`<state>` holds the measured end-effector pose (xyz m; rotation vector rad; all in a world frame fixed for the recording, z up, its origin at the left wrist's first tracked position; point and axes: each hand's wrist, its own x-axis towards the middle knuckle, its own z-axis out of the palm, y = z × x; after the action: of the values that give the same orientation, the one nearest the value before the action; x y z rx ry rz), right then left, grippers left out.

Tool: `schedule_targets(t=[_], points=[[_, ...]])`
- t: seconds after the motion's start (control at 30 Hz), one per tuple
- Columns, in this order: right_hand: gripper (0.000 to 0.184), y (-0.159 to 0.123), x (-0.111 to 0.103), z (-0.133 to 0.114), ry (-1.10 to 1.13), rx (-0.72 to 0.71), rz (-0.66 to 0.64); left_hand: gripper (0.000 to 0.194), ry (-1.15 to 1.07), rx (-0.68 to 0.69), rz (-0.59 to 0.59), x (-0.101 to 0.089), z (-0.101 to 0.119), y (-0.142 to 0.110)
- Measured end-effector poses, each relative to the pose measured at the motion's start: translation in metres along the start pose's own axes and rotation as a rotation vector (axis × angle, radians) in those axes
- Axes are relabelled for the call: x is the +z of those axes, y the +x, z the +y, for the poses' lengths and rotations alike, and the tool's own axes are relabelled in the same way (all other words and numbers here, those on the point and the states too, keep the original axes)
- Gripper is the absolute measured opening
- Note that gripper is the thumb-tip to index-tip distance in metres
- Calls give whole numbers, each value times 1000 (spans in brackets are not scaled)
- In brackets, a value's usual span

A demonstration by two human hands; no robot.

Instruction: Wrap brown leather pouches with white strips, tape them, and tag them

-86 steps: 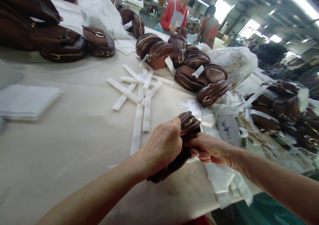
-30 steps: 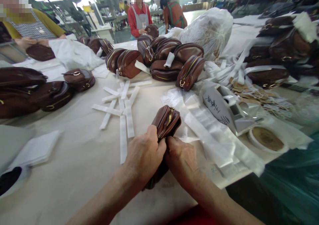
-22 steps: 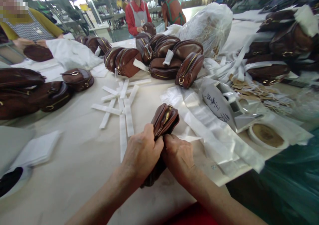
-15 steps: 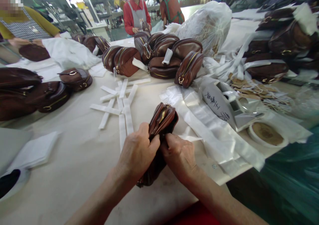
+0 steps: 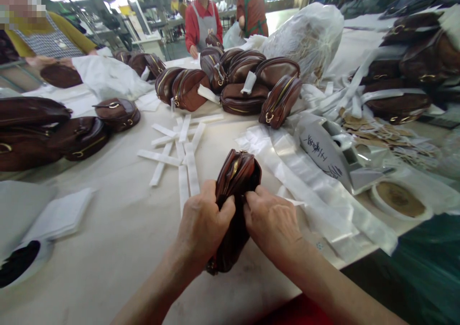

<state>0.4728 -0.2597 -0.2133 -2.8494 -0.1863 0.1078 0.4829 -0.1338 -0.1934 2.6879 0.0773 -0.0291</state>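
A small brown leather bag (image 5: 235, 181) with a gold zipper stands on edge on the cream table (image 5: 108, 248) right in front of me. My left hand (image 5: 203, 224) is closed on its left side near the zipper. My right hand (image 5: 271, 222) grips its right side, fingers curled into the leather. Both thumbs press at the top seam. The bag's lower end rests on the table between my wrists.
White paper strips (image 5: 179, 147) lie scattered just beyond the bag. A pile of brown bags (image 5: 247, 83) sits further back, more at the left (image 5: 53, 133) and right (image 5: 398, 99). Clear plastic sleeves (image 5: 309, 181), a tape dispenser (image 5: 334, 155) and a tape roll (image 5: 398, 200) lie to the right. People stand across the table.
My hands have stayed on the bag and shifted their grip slightly along its top. The view has drifted a little left, so the table's things sit a bit further right.
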Motion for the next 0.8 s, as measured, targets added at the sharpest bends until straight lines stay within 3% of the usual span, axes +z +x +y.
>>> schedule_targets(t=[0.1,0.3,0.53,0.67,0.8], points=[[25,12,-4,-5,3,43,-120,12,5,-2,2,2,-1,-3],[24,31,-12,-9,19,113,-224,9,35,42,-4,5,-4,-5],[23,36,-13,-12,-37,133,-251,9,8,77,3,6,-12,-5],[20,28,-10,0,-21,48,-196,11,-148,21,-11,1,-20,0],[16,19,-3,11,75,-55,70,16,-305,-33,-40,-6,-34,11]])
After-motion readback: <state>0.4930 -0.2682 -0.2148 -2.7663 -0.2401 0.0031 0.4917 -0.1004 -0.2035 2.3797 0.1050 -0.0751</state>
